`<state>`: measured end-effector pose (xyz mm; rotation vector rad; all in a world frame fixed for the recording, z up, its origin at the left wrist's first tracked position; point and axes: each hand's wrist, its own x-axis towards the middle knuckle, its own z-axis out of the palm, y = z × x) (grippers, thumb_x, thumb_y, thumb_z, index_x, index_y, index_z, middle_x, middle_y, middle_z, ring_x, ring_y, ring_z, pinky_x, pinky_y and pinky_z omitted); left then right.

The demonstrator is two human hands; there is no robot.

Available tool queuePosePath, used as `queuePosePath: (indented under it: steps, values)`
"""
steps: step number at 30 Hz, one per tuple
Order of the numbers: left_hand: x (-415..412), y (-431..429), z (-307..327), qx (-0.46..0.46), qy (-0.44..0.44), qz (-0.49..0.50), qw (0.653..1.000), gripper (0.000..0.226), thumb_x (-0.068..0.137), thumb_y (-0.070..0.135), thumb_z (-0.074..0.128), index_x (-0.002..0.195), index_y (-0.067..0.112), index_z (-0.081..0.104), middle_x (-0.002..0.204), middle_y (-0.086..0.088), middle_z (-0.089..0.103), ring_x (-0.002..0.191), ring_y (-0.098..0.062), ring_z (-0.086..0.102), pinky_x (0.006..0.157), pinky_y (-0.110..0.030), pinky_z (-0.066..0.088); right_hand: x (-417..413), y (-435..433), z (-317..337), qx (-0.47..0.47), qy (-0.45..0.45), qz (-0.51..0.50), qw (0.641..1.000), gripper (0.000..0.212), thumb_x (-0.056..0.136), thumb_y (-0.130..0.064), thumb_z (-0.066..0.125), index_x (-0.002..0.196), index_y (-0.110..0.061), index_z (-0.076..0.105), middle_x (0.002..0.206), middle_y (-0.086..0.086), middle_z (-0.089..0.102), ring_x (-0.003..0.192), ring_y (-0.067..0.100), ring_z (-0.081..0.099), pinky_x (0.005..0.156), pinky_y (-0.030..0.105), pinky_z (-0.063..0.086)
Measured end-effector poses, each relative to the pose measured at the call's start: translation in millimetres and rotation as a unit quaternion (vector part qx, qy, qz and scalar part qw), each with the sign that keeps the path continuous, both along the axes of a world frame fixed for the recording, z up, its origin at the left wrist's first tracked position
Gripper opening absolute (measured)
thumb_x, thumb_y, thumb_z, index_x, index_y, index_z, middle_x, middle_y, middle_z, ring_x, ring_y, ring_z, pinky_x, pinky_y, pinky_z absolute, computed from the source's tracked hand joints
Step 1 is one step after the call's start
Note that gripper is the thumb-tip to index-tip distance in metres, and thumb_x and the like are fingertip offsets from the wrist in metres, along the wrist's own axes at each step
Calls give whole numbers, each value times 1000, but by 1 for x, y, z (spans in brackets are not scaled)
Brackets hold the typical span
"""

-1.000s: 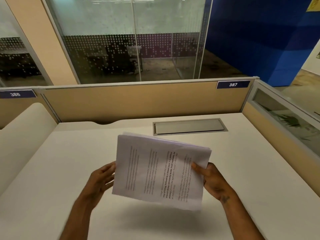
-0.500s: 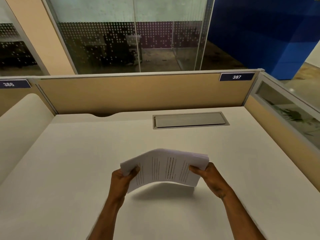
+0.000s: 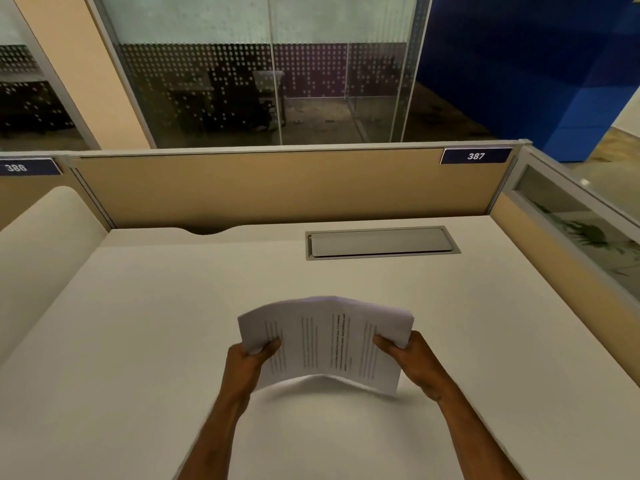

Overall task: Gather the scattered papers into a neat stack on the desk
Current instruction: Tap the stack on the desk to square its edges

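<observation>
A stack of white printed papers (image 3: 325, 344) is held over the middle of the white desk (image 3: 138, 341). The sheets bow upward in the middle, and the lower right corner seems to rest on the desk. My left hand (image 3: 247, 367) grips the stack's left edge, thumb on top. On the opposite edge, my right hand (image 3: 414, 362) holds the stack the same way. No loose sheets lie elsewhere on the desk.
A grey cable hatch (image 3: 381, 242) is set into the desk behind the papers. Tan partition panels (image 3: 277, 188) close the back and right side. A label reading 387 (image 3: 476, 156) sits at the top right.
The stack was held up facing me with my left hand flat beside it. It came down toward the desk, my left hand took hold of its left edge, and the sheets bowed upward.
</observation>
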<state>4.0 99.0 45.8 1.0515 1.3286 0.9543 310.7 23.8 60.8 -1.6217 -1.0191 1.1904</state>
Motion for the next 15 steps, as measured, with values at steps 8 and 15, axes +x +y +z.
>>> queuePosePath:
  steps: [8, 15]
  values:
    - [10, 66, 102, 136, 122, -65, 981, 67, 73, 49, 84, 133, 27, 63, 122, 13, 72, 113, -20, 68, 87, -36, 59, -12, 14, 35, 86, 205, -98, 970, 26, 81, -29, 75, 102, -15, 77, 106, 14, 77, 99, 33, 75, 85, 47, 61]
    - [61, 5, 92, -43, -85, 133, 986, 98, 83, 62, 67, 160, 28, 17, 163, -6, 36, 148, -31, 38, 115, -55, 35, -57, 33, 42, 109, 350, -210, 906, 32, 92, -18, 67, 123, -12, 67, 117, 8, 75, 109, 27, 71, 89, 43, 58]
